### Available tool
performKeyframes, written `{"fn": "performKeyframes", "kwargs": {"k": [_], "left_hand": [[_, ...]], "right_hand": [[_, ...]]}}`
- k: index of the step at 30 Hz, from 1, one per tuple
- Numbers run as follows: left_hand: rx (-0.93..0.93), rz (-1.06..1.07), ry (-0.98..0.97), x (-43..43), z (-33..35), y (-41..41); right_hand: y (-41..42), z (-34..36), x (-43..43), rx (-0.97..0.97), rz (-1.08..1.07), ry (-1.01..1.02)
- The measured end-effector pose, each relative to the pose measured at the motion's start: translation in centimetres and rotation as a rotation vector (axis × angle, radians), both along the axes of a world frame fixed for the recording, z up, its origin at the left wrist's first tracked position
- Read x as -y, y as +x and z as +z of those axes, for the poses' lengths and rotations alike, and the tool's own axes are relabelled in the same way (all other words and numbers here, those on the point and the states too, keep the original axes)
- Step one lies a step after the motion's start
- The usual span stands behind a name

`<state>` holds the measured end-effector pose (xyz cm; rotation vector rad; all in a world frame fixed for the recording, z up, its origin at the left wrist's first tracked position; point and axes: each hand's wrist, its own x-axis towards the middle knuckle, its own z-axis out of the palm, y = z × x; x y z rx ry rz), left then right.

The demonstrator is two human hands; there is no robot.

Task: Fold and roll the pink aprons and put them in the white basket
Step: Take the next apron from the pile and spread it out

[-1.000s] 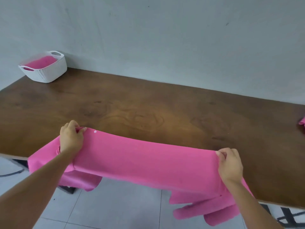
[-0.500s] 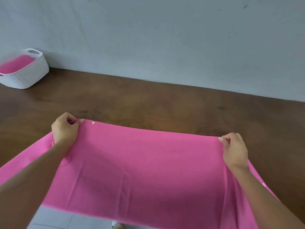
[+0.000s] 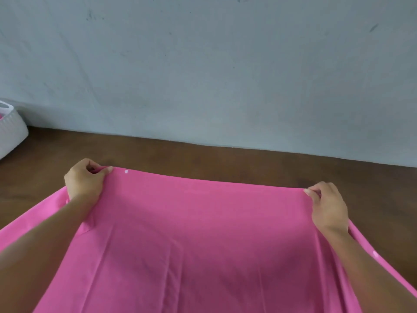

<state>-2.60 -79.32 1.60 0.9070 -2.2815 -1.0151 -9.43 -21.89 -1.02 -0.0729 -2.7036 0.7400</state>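
Pinches at the two far corners carry the work: the left hand [image 3: 84,184], at about eight o'clock in the view, has thumb and curled fingers closed tight on one corner of the pink apron [image 3: 203,233], next to a small white stud [image 3: 126,171], and the right hand [image 3: 328,206], at about four o'clock, nips the opposite corner the same way. Between them the far hem is drawn into a straight line, and the cloth spreads back toward six o'clock over the brown table [image 3: 225,161], mostly flat with a few long creases. Its sides trail off past both forearms. As I judge it, this apron is only being spread: no fold is made yet, so folding, rolling and carrying all remain. The white basket [image 3: 12,134] sits well apart at nine o'clock, cut by the frame edge, against the grey wall [image 3: 225,75]. A sliver of pink shows inside, probably an apron already finished.
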Motion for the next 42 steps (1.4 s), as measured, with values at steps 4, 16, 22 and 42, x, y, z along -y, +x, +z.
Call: {"fn": "performKeyframes", "kwargs": {"k": [4, 16, 22, 42], "left_hand": [[0.005, -0.003, -0.006, 1.6, -0.5, -4.7], [-0.033, 0.021, -0.090, 4.7, -1.9, -13.5], [-0.017, 0.019, -0.102, 5.5, -2.0, -15.1], [0.153, -0.417, -0.228, 9.2, 4.3, -5.9]], "right_hand": [[-4.4, -0.1, 1.0, -0.021, -0.003, 0.017], [-14.1, -0.6, 3.0, -0.059, -0.016, 0.099], [-15.4, -0.2, 3.7, -0.113, -0.048, 0.235], [-4.9, 3.8, 16.9, -0.153, 0.226, 0.470]]}}
